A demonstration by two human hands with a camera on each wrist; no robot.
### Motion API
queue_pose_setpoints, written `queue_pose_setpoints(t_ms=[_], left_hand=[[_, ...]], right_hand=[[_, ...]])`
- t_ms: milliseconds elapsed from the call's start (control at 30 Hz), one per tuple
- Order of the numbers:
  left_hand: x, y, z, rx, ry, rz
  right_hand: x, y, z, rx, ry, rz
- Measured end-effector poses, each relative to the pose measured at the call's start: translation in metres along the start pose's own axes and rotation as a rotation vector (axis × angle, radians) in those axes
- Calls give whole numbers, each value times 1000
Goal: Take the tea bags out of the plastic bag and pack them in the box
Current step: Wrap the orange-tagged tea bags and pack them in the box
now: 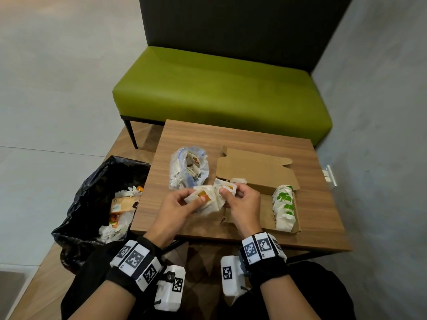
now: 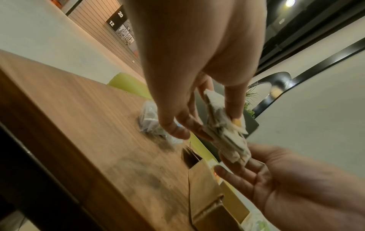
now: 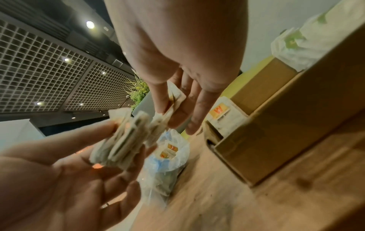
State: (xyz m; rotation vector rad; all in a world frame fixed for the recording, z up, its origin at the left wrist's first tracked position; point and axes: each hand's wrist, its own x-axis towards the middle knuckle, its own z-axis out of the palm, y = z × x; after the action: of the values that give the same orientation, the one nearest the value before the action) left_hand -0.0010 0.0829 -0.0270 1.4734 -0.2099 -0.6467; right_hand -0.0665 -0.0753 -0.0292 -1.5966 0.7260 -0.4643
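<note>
Both grips close on tea bags: left hand [image 1: 176,207] holds a stack of tea bags [image 1: 203,199] between thumb and fingers, right hand [image 1: 242,202] pinches a few more [image 1: 225,188], above the wooden desk [image 1: 318,181]. Plastic bag [image 1: 188,168] lies left of the open box [image 1: 261,179]. Green bench [image 1: 219,88] stands behind; bin [image 1: 97,199] at left. Wrist views alone show a grid ceiling [image 3: 49,78] and plant [image 3: 139,91].

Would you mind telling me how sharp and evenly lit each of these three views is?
Head view: evenly lit, mostly sharp, wide-angle bending at the edges; the box reads clearly. Left wrist view: warm and dim, with the table smeared by motion blur. Right wrist view: the tea bags and left hand are soft, and ceiling lights glare.
</note>
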Motion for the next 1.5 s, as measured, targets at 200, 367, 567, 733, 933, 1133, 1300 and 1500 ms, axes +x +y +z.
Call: queue_pose_setpoints(t_ms=[200, 367, 567, 733, 933, 1133, 1300, 1500], left_hand=[[5, -5, 5, 77, -85, -67], [5, -2, -1, 89, -20, -41], [3, -1, -5, 51, -8, -47], [2, 2, -8, -7, 52, -13], [3, 2, -4, 14, 56, 18], [3, -1, 1, 29, 17, 3], [4, -3, 2, 54, 8, 1], [4, -3, 3, 63, 10, 6]], right_hand=[[-4, 0, 4, 131, -78, 90], [-4, -8, -8, 344, -152, 204], [3, -10, -22, 384, -26, 207], [18, -11, -46, 68, 96, 92], [51, -4, -65, -596, -156, -66], [62, -9, -45, -922, -342, -73], [67, -3, -36, -953, -347, -114], [67, 4, -34, -1002, -282, -202]])
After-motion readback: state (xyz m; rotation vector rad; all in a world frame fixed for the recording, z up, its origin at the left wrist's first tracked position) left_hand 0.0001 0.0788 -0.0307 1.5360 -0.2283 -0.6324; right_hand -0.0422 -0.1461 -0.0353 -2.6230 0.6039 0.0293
